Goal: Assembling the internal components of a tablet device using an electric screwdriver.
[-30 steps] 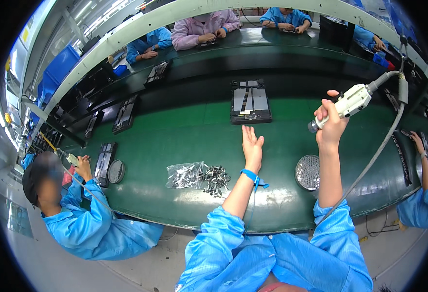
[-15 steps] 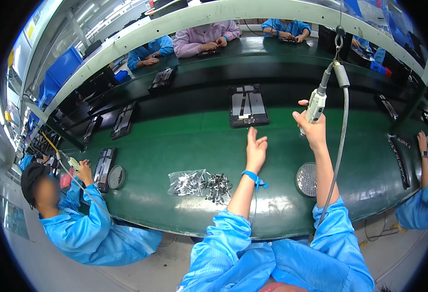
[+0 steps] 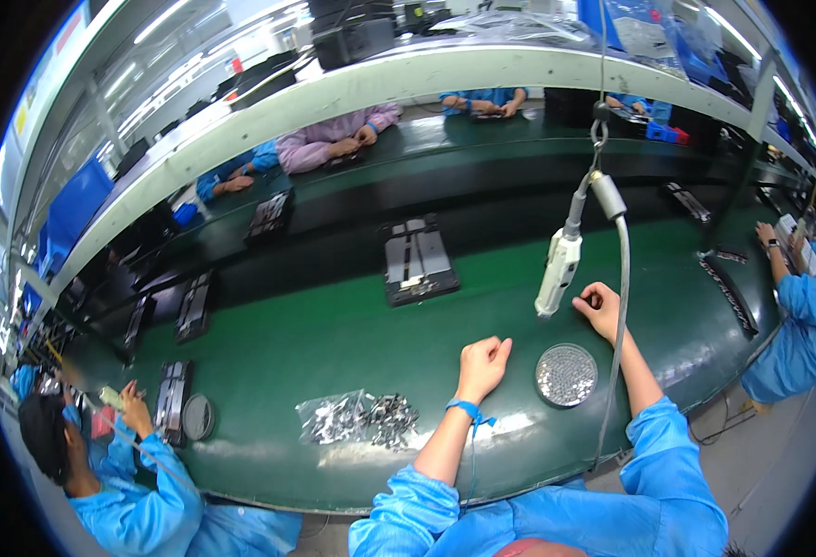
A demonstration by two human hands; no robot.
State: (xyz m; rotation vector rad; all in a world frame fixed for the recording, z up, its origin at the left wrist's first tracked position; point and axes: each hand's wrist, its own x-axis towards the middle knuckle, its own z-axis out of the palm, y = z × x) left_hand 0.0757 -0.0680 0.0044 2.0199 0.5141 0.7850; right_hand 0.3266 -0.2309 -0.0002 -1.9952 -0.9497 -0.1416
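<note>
My left hand (image 3: pixel 484 369), with a blue wrist strap (image 3: pixel 470 411), is closed over the green table, left of a round dish (image 3: pixel 566 375) filled with small metallic pieces. Its curled fingers hide whatever may be inside. Beyond the dish, my right hand (image 3: pixel 601 312) is loosely closed, thumb and fingers curled together, with nothing visible in them. A pale electric screwdriver (image 3: pixel 558 274) hangs from its cable just left of that hand, apart from it. Farther off lies an opened tablet-like device (image 3: pixel 418 260) with grey battery panels and a dark frame.
A clear bag (image 3: pixel 332 418) of small parts lies beside a loose pile (image 3: pixel 392 420) at left. Dark strips (image 3: pixel 729 293) lie at right. A co-worker (image 3: pixel 129 464) on the left holds another screwdriver. More opened devices (image 3: pixel 194 304) stand along the bench. A pale beam (image 3: pixel 427 79) crosses overhead.
My right hand has let go of the screwdriver, which now hangs free. My left hand has drawn back from the opened device and closed. The whole view has tilted and shifted.
</note>
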